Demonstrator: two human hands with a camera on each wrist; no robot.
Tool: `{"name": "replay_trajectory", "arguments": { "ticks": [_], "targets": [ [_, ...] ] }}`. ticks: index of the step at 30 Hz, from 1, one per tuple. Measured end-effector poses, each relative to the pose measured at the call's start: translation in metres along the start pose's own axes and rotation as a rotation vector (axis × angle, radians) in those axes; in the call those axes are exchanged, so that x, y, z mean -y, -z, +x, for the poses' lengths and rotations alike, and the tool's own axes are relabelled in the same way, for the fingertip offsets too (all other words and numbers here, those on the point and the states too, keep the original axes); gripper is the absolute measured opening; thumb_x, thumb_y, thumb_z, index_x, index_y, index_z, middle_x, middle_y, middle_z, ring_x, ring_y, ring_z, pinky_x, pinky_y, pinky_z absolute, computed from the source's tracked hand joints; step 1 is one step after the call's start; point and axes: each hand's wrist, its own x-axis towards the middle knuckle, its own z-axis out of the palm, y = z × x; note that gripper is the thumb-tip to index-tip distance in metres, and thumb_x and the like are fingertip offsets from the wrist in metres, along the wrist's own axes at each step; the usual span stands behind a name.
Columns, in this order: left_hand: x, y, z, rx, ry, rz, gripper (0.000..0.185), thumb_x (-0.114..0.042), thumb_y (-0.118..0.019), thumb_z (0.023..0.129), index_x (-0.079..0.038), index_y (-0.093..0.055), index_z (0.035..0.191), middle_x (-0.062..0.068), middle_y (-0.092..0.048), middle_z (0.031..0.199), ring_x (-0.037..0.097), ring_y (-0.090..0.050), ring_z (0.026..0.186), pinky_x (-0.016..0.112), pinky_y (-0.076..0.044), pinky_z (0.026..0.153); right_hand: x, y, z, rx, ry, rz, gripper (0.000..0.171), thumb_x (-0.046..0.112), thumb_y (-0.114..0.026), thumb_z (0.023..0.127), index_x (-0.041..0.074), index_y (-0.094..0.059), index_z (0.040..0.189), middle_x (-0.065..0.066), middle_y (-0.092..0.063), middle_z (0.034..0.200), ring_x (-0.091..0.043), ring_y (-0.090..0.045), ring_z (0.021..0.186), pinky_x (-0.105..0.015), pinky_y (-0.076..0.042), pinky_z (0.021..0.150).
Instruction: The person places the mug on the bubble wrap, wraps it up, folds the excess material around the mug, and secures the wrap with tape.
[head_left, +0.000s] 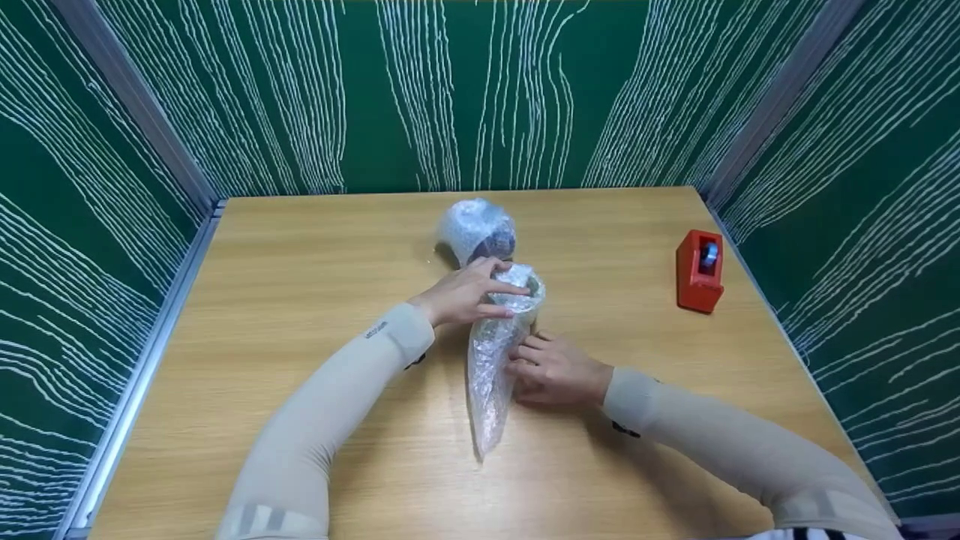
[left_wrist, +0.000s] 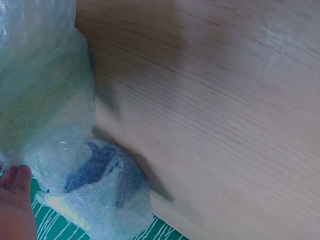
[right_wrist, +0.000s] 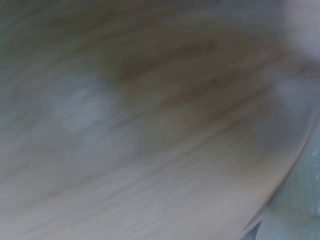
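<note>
A long roll of bubble wrap (head_left: pixel 496 352) with something cup-shaped inside lies on the wooden table (head_left: pixel 300 285). My left hand (head_left: pixel 469 292) grips its far, open end, fingers curled over the top. My right hand (head_left: pixel 551 369) holds its right side lower down, fingers curled against the wrap. Just behind it sits a second bubble-wrapped bundle (head_left: pixel 477 229) with a dark object inside. In the left wrist view that bundle (left_wrist: pixel 102 190) shows blue through the wrap, beside the wrapped roll (left_wrist: pixel 42 95). The right wrist view is a blur of table and a bit of wrap (right_wrist: pixel 295 210).
A red tape dispenser (head_left: pixel 699 270) stands near the table's right edge. Green patterned walls (head_left: pixel 480 90) close in the table on three sides, with a metal rail (head_left: pixel 142 360) along the left edge.
</note>
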Motion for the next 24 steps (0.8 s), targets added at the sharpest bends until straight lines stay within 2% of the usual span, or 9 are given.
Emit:
{"name": "replay_trajectory", "arguments": {
  "ticks": [4,8,13,17,19,24],
  "targets": [
    [0.001,0.000,0.001,0.001,0.001,0.008,0.052,-0.051,-0.068,0.105,-0.037,-0.061,0.155,0.011,-0.039,0.173,0.032,-0.036,0.159,0.052,-0.035,0.130,0.002,-0.001,0.008,-0.001,0.058,-0.090,0.050,0.042,-0.093,0.084,0.014,-0.075,0.122,-0.005,-0.076,0.119,-0.024,-0.070,0.111,-0.044,-0.060,0.093],
    [0.001,0.000,0.001,-0.004,-0.007,0.016,0.052,-0.050,-0.068,0.105,-0.036,-0.062,0.154,0.012,-0.040,0.173,0.033,-0.037,0.158,0.052,-0.034,0.130,0.005,-0.003,0.014,-0.014,0.114,-0.174,0.048,0.040,-0.090,0.086,0.018,-0.074,0.125,-0.004,-0.076,0.118,-0.023,-0.070,0.111,-0.043,-0.059,0.096],
    [0.002,-0.001,0.000,-0.004,-0.002,0.019,0.052,-0.052,-0.067,0.105,-0.037,-0.061,0.155,0.012,-0.040,0.173,0.033,-0.037,0.159,0.053,-0.035,0.130,0.009,-0.007,0.015,-0.019,0.160,-0.211,0.045,0.039,-0.088,0.086,0.021,-0.076,0.126,-0.003,-0.075,0.114,-0.022,-0.070,0.108,-0.044,-0.060,0.097],
    [0.003,-0.003,0.000,-0.005,0.007,0.006,0.053,-0.052,-0.067,0.105,-0.037,-0.060,0.155,0.011,-0.039,0.174,0.033,-0.036,0.160,0.054,-0.033,0.131,0.013,-0.007,0.015,-0.018,0.136,-0.210,0.044,0.036,-0.088,0.086,0.015,-0.074,0.122,-0.005,-0.076,0.114,-0.023,-0.071,0.107,-0.044,-0.060,0.095],
    [0.003,-0.003,0.000,-0.007,0.010,-0.001,0.054,-0.053,-0.067,0.105,-0.037,-0.060,0.155,0.010,-0.039,0.174,0.033,-0.035,0.160,0.054,-0.033,0.131,0.015,-0.006,0.016,-0.007,0.107,-0.211,0.048,0.037,-0.087,0.087,0.013,-0.071,0.125,-0.005,-0.076,0.117,-0.024,-0.071,0.108,-0.043,-0.061,0.095],
    [0.004,-0.004,0.001,-0.018,0.009,-0.002,0.053,-0.052,-0.068,0.104,-0.036,-0.062,0.155,0.011,-0.040,0.173,0.033,-0.036,0.159,0.054,-0.035,0.131,0.017,-0.007,0.019,0.026,0.064,-0.231,0.056,0.044,-0.085,0.087,0.017,-0.070,0.135,-0.003,-0.075,0.115,-0.023,-0.069,0.102,-0.040,-0.060,0.087]
  ]
}}
